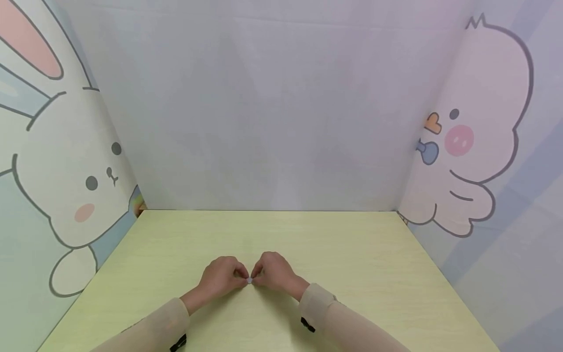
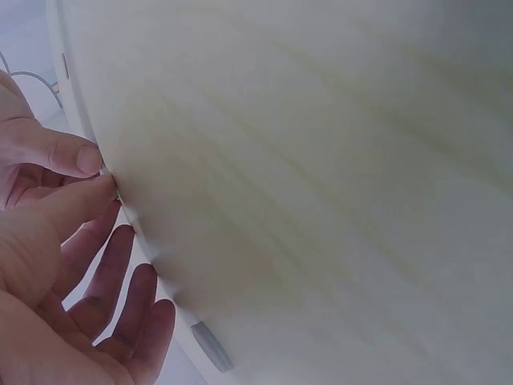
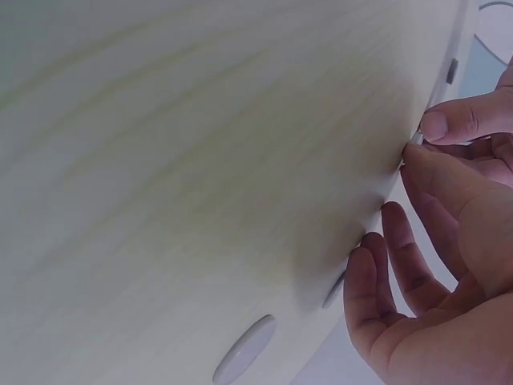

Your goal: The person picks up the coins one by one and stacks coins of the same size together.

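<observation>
A small, pale grey piece [image 1: 249, 280] lies at table level between my fingertips; its kind is too small to tell. My left hand [image 1: 223, 276] pinches it from the left, and my right hand [image 1: 275, 273] pinches it from the right. In the left wrist view, the left hand [image 2: 64, 273] has its other fingers loosely bent, tips close to the tabletop. The right wrist view shows the right hand [image 3: 449, 265] similarly bent. Only a thin pale sliver of the piece shows between the fingertips there.
Both hands work above a pale yellow wooden table [image 1: 352, 254]. A grey flat oval [image 2: 212, 346] shows in the left wrist view, a whitish oval [image 3: 244, 350] in the right wrist view. Cloth walls with a printed rabbit [image 1: 70, 171] and chick [image 1: 488, 98] enclose the table.
</observation>
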`<move>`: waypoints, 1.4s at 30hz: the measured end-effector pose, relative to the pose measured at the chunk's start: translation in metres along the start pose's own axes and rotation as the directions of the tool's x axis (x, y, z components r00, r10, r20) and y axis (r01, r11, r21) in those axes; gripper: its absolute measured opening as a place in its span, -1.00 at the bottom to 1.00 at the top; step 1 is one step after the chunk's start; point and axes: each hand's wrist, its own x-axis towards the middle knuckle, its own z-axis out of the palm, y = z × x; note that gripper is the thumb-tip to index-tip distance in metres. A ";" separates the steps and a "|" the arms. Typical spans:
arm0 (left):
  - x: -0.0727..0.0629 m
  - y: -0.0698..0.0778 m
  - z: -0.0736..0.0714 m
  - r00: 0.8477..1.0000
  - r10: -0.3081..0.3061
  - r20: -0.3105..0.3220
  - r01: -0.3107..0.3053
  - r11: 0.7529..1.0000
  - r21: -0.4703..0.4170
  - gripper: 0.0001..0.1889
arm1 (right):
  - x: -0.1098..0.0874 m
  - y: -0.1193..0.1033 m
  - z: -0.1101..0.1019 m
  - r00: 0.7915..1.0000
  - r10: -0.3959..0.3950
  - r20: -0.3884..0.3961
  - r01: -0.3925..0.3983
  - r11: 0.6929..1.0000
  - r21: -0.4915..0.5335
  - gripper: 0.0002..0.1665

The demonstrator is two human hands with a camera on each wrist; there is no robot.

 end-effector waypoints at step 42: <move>0.001 0.000 0.002 1.000 0.010 -0.015 -0.009 0.999 0.052 -0.88 | -0.005 0.016 -0.015 0.999 -0.026 -0.019 0.027 0.999 0.042 -0.89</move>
